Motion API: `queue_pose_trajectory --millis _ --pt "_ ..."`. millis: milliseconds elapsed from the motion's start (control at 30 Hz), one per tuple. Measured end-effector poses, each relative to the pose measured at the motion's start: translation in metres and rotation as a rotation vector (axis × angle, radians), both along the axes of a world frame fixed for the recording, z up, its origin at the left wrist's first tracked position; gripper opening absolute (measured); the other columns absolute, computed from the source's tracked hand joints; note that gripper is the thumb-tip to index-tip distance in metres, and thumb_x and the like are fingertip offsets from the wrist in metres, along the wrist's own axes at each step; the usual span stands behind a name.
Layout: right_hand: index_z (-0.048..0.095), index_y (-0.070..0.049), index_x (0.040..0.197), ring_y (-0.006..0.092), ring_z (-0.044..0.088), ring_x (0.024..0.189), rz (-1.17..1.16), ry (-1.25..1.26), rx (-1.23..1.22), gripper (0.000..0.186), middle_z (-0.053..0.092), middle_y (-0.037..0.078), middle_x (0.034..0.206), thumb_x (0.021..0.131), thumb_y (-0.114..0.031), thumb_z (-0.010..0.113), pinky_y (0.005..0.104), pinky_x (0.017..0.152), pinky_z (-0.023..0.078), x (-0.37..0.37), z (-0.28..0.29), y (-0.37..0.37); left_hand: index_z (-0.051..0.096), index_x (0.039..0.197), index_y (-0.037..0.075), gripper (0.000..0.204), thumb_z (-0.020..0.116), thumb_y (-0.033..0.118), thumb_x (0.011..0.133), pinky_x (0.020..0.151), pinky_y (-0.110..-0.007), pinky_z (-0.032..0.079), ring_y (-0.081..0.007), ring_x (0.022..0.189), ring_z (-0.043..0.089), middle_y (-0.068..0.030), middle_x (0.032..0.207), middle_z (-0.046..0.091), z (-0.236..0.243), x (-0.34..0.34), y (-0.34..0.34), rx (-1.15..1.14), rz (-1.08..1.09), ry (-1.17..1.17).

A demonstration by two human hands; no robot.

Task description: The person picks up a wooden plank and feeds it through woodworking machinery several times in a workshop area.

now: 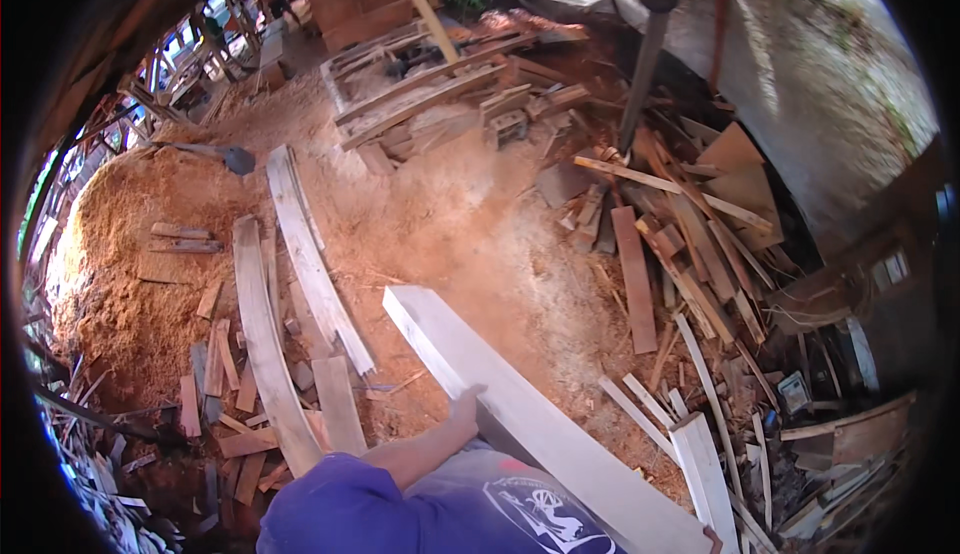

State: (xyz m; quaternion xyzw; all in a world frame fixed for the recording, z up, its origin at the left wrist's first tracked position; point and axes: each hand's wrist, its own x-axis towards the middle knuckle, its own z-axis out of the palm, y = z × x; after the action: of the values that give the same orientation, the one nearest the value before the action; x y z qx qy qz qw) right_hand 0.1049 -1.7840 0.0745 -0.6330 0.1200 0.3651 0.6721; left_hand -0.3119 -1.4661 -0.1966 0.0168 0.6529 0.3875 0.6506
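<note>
A long, thick, pale wooden beam (pixel 530 409) slants across my front, its squared far end pointing up and left over the sawdust. My left hand (pixel 464 412) grips its left edge partway along, the thumb side against the top face. Near the lower edge of the view, my right hand (pixel 712 539) holds the opposite edge at the close end. Only a few of that hand's fingers show, and the rest is hidden. The beam's closest end runs out of view.
Long planks (pixel 262 324) and a pale board (pixel 312 254) lie left of the beam. Beyond them rises a sawdust heap (pixel 110 244) with a shovel (pixel 238 160). Scrap wood (pixel 690 254) piles up at right, near a metal post (pixel 645 79). Another squared timber (pixel 700 469) lies beside the beam.
</note>
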Motion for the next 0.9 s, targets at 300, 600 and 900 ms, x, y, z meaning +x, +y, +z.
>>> queue_pose_trajectory --millis 300,600,900 --pt "0.052 -0.001 0.139 0.0356 0.057 0.122 0.056 -0.019 -0.01 0.069 0.058 0.019 0.133 0.09 -0.05 0.06 0.0498 0.101 0.049 -0.051 0.015 0.246 0.058 0.111 0.0 0.038 0.07 0.024 0.084 0.061 -0.043 0.057 -0.0282 0.066 0.066 -0.0148 0.087 0.065 0.147 -0.061 0.277 0.242 -0.064 -0.133" --pt "0.052 -0.001 0.139 0.0354 0.057 0.122 0.135 0.015 0.008 0.07 0.058 0.019 0.133 0.09 -0.051 0.06 0.0493 0.101 0.049 -0.017 -0.041 0.538 0.061 0.104 0.002 0.032 0.071 0.025 0.084 0.055 -0.038 0.054 -0.0246 0.059 0.063 -0.0111 0.076 0.064 0.126 -0.034 0.631 0.202 0.005 -0.234" --pt "0.051 -0.001 0.139 0.0352 0.057 0.122 0.207 0.017 -0.02 0.071 0.058 0.019 0.133 0.09 -0.052 0.06 0.0488 0.101 0.049 -0.02 -0.025 0.776 0.06 0.108 0.004 0.037 0.074 0.025 0.081 0.057 -0.034 0.054 -0.0224 0.063 0.064 -0.0096 0.086 0.067 0.161 -0.01 0.912 0.275 -0.042 -0.32"
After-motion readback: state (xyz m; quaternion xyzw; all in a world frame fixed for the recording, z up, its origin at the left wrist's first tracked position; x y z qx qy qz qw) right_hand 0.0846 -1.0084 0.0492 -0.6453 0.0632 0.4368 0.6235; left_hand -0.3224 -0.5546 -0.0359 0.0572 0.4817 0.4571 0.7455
